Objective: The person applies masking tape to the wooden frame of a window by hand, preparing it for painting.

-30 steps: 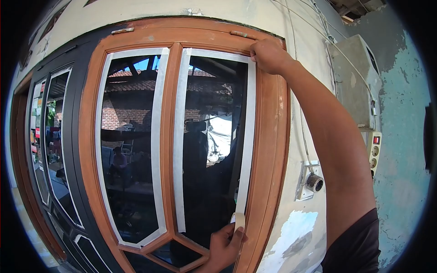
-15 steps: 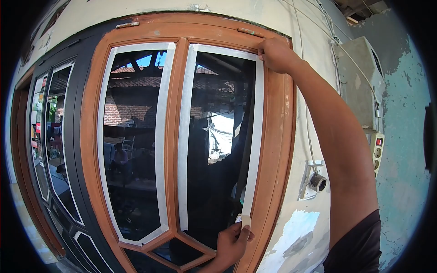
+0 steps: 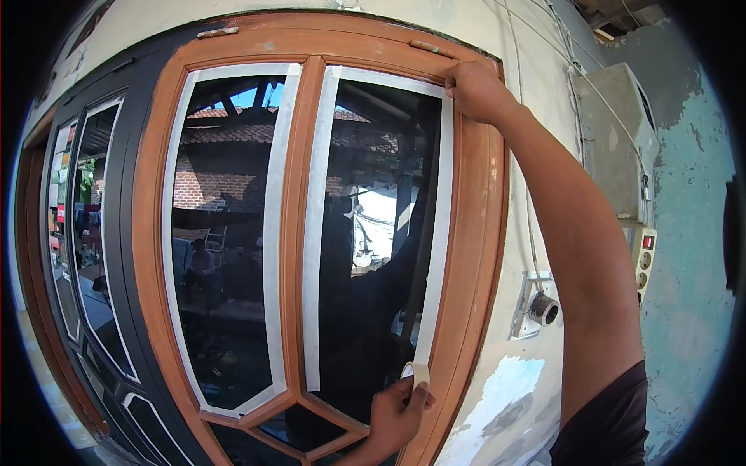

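Note:
My left hand (image 3: 398, 412) is closed around a roll of masking tape (image 3: 420, 375) near the lower right of the right-hand glass pane (image 3: 365, 311). From the roll a pale strip of tape (image 3: 440, 256) runs up along the pane's right edge. At the upper right corner of that pane, my right hand (image 3: 480, 92) has its fingers curled, with the thumb and fingertips on the strip's upper end. White tape also lines the top and left edges of this pane. The left-hand pane (image 3: 225, 311) has tape along its visible edges. Both panes sit in a brown wooden frame (image 3: 299, 233).
To the left stands a dark-painted door section (image 3: 124, 233) with narrow glass panes. On the wall at right are a grey metal box (image 3: 614, 147), a power strip (image 3: 643, 256), a round socket (image 3: 542, 311) and loose cables. Reflections cover the glass.
The camera view has shifted slightly, so the frame sits a little differently. Both hands keep nearly the same places, with the tape strip still stretched between them.

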`<state>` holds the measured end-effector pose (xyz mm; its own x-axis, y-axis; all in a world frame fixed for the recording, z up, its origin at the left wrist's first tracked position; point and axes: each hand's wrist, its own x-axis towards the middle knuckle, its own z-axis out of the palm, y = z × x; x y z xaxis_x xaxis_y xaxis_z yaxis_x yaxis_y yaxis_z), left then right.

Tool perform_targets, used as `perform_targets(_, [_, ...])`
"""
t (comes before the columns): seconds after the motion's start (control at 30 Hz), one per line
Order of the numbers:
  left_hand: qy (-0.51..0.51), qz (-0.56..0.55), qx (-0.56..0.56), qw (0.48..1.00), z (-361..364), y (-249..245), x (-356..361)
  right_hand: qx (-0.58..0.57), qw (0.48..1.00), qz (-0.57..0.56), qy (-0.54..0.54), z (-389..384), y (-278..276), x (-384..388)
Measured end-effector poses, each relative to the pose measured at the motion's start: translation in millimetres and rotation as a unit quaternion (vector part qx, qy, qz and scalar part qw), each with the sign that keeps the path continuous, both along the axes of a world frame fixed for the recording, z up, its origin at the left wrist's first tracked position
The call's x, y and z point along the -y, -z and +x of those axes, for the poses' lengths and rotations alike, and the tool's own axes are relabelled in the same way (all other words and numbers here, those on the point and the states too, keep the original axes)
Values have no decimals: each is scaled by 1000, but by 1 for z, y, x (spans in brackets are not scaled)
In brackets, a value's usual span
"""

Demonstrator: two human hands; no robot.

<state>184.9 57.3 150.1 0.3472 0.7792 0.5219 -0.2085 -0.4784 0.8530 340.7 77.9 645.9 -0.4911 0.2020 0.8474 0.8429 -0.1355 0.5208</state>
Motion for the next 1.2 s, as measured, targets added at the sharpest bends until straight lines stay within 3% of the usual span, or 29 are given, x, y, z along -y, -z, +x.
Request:
perform_targets(0.1, [1, -1, -1, 1000, 1, 0, -1, -10, 1000, 14, 19, -3, 0, -1])
perform_targets(0.2, [7, -3, 7, 1000, 4, 4, -4, -46, 995, 81, -38, -5, 4, 5])
perform_targets(0.4, [6, -10, 20, 1000, 7, 7, -6, -119, 980, 90, -132, 5, 3, -7])
perform_targets(0.53, [12, -16, -3, 1000, 3, -2, -1, -240, 944, 57, -219, -6, 23, -9])
perform_targets(0.63, [12, -18, -9, 1000, 3, -7, 4, -189, 925, 146, -297, 3, 32, -40])
perform_targets(0.73, [7, -12, 4, 1000, 7, -1, 1, -170, 923, 179, -296, -3, 55, -41])
perform_targets(1.0, [33, -43, 27, 998, 4, -8, 1, -162, 910, 169, -342, -2, 106, -31])
perform_targets(1.13, [68, -86, 69, 992, 0, -5, -3, -259, 883, 123, -372, -6, 181, -16])
perform_targets(1.2, [85, -110, 94, 986, -4, -5, 0, -400, 778, -13, -485, -18, 259, 4])
